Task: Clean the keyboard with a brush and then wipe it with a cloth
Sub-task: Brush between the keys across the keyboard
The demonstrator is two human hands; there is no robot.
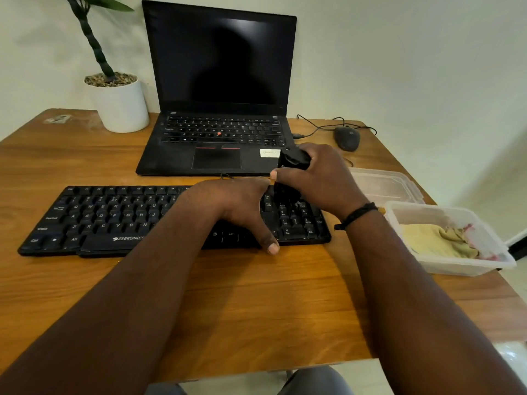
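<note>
While right hand (319, 178) curls its grip round black brush (293, 162), bristle end down on numpad side of matte black keyboard (114, 220); left hand (236, 206) spread flat on keys, thumb over front edge; crumpled yellow cloth (436, 240) in translucent plastic tub (467, 266), right on wood-grain surface (256, 303)

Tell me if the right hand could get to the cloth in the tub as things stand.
Probably yes. The cloth lies in an open tub beside the right hand, with nothing over it. But that hand's grip is on the brush, so it must put that down first.
</note>
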